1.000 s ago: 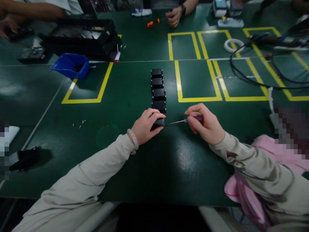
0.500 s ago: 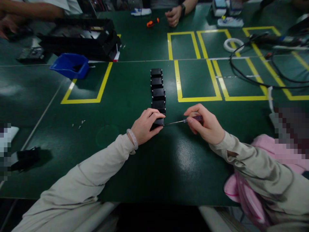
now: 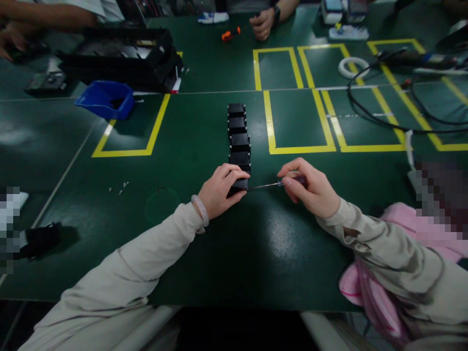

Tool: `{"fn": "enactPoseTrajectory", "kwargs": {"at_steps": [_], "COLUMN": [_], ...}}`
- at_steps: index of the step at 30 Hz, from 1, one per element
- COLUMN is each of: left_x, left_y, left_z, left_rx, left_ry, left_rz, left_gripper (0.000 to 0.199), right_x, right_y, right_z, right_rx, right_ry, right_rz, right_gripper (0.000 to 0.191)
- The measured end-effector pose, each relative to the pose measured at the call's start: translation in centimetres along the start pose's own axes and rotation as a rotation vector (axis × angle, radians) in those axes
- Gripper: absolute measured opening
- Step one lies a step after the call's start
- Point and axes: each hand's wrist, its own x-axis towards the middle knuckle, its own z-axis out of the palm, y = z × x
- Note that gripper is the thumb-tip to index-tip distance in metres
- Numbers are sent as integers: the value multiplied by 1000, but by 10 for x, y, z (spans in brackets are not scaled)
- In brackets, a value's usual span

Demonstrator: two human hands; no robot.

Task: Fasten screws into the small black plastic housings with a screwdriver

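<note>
Several black blocks [image 3: 239,142] with small shiny screws at their sides stand in a row running away from me on the green table. My left hand [image 3: 221,190] grips the nearest black block [image 3: 240,184], fingers over its top and thumb along its near side. In my right hand [image 3: 310,187] is a screwdriver [image 3: 299,181] with a dark purple handle, lying nearly level. Its thin shaft points left, and the tip meets the right side of the nearest block, near the corner.
A blue bin [image 3: 106,100] and a black crate [image 3: 117,58] are at the back left. Small screws [image 3: 123,187] lie left. Across the table, a person's hand [image 3: 262,24] is near an orange screwdriver [image 3: 231,34]. Pink cloth [image 3: 369,297] lies under my right sleeve.
</note>
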Motion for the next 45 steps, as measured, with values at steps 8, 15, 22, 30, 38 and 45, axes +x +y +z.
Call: {"fn": "enactPoseTrajectory", "kwargs": {"at_steps": [8, 15, 22, 30, 38, 45], "left_x": [1, 0, 0, 0, 1, 1], "left_y": [1, 0, 0, 0, 0, 1], "left_z": [0, 0, 0, 0, 0, 0], "left_rx": [-10, -8, -10, -8, -11, -11], "left_ry": [5, 5, 4, 4, 13, 13], "left_rz": [0, 5, 1, 3, 13, 11], "left_gripper": [32, 33, 32, 33, 32, 32], "right_x": [-1, -1, -1, 0, 0, 0], "right_y": [2, 2, 2, 0, 4, 3], "right_z": [0, 0, 0, 0, 0, 1], "right_rx": [13, 12, -7, 10, 10, 35], "right_ry": [7, 8, 11, 0, 1, 3], "right_rz": [24, 26, -1, 2, -1, 5], "right_gripper": [15, 16, 12, 16, 10, 12]}}
